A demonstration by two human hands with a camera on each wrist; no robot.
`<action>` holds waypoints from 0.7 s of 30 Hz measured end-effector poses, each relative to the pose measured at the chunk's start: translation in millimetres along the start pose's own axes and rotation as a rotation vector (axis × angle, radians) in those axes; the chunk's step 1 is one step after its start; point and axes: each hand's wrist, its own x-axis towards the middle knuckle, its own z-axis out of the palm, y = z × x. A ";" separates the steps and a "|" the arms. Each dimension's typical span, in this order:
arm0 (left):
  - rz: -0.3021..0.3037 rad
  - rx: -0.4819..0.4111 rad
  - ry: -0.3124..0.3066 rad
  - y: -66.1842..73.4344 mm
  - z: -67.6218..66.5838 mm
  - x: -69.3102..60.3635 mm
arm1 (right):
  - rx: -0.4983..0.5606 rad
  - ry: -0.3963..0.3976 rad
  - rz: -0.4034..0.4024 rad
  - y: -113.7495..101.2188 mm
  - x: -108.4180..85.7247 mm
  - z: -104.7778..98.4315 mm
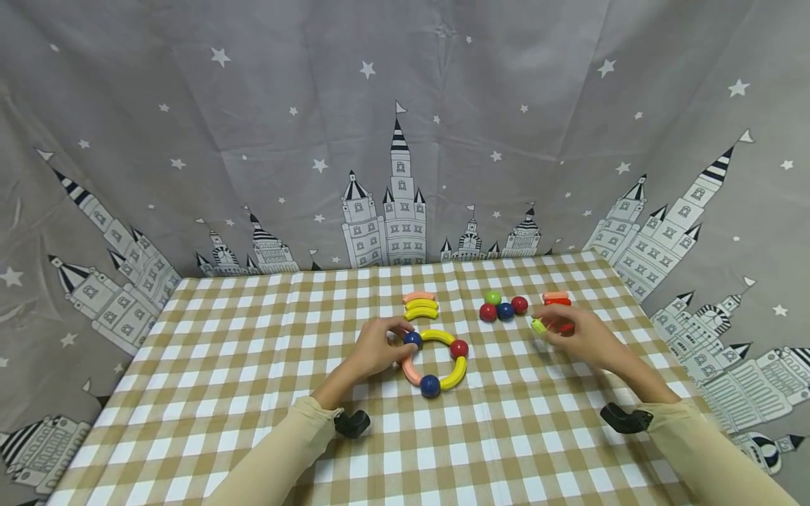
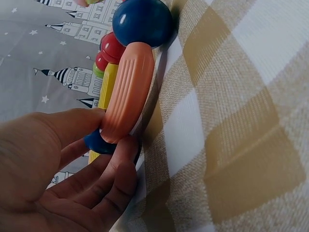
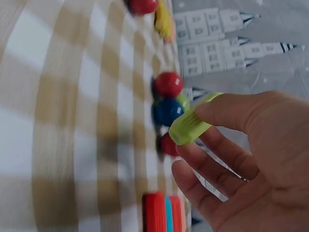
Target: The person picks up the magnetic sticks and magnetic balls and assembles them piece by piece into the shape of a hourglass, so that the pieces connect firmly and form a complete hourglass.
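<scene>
Slightly right of centre in the head view, the left hand (image 1: pixel 378 346) has its thumb and fingers clamped around the upper-left blue ball (image 1: pixel 413 340) of a toy ring. Clockwise from that ball run a yellow curved bar (image 1: pixel 438 335), a red ball (image 1: pixel 458 348), a second yellow bar (image 1: pixel 454 375), a lower blue ball (image 1: pixel 430 386) and a peach curved bar (image 1: pixel 410 370). Farther right, the right hand (image 1: pixel 583 337) pinches a lime-green bar (image 3: pixel 193 123) between thumb and fingers, held up off the checked tablecloth (image 1: pixel 240 337). Between the hands, higher in the frame, sits a cluster of four balls (image 1: pixel 505 311), green, blue and two red; left of it lie one peach and two yellow spare bars (image 1: pixel 420 305). Red bars (image 1: pixel 558 302) show behind the right hand, partly hidden.
</scene>
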 end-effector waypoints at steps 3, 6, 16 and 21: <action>-0.004 -0.006 -0.001 -1.1 0.7 -0.3 | 0.054 0.012 -0.024 -8.2 6.1 6.9; -0.004 -0.008 0.012 -2.2 1.7 -0.9 | 0.135 0.025 -0.038 -17.4 12.9 16.0; -0.013 -0.028 0.016 -3.6 2.1 -3.4 | 0.332 0.032 -0.039 -51.7 32.1 50.3; -0.015 -0.025 0.013 -4.3 1.3 -5.2 | 0.360 0.026 -0.043 -61.7 35.6 66.6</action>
